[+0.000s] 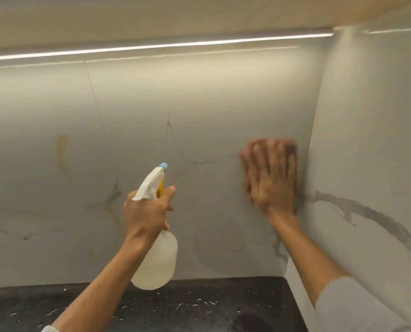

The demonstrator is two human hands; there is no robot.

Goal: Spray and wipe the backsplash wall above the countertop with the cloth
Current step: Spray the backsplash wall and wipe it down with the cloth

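My left hand (147,212) grips the neck of a translucent spray bottle (159,259) with a white trigger head and a blue nozzle, held upright and pointed at the backsplash (152,111). My right hand (271,173), blurred by motion, presses flat with straight fingers against the backsplash near the inside corner. A dark cloth (293,154) shows only as a thin edge beyond the fingertips; the rest is hidden under the hand. The backsplash is pale marble with grey veins and yellowish streaks (62,152) at left.
A side wall (367,140) meets the backsplash at right, just past my right hand. A dark speckled countertop (199,307) runs along the bottom. An LED strip (152,46) glows under the upper cabinet.
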